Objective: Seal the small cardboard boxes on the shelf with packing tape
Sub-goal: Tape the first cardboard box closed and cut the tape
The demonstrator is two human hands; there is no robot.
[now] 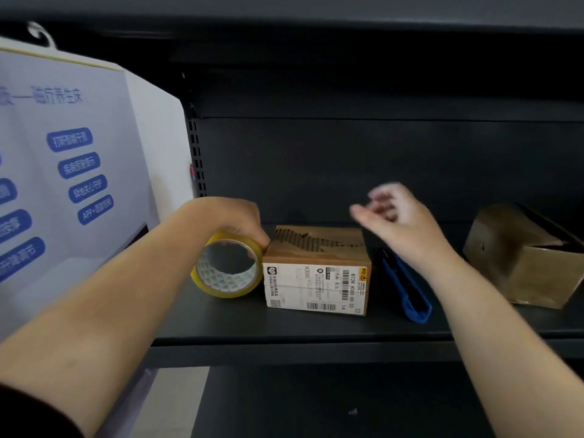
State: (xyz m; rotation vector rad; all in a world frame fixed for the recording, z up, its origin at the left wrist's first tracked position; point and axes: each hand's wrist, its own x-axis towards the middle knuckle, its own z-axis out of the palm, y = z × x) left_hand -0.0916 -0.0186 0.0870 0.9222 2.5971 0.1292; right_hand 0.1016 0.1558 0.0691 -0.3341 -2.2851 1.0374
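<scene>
The left hand (235,221) grasps the tape (228,267), touching the left side of the box (317,270) on the shelf (284,330). The right hand (399,216) hovers, fingers loose, above a blue cutter (407,292).

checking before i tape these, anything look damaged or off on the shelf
Yes. The labelled box has its top paper torn away, baring the corrugation. The brown box on the right sits tilted and looks crumpled.

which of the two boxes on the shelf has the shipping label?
The small box in the middle, beside the tape roll the left hand holds. The tilted box at far right shows plain brown cardboard, no label.
</scene>
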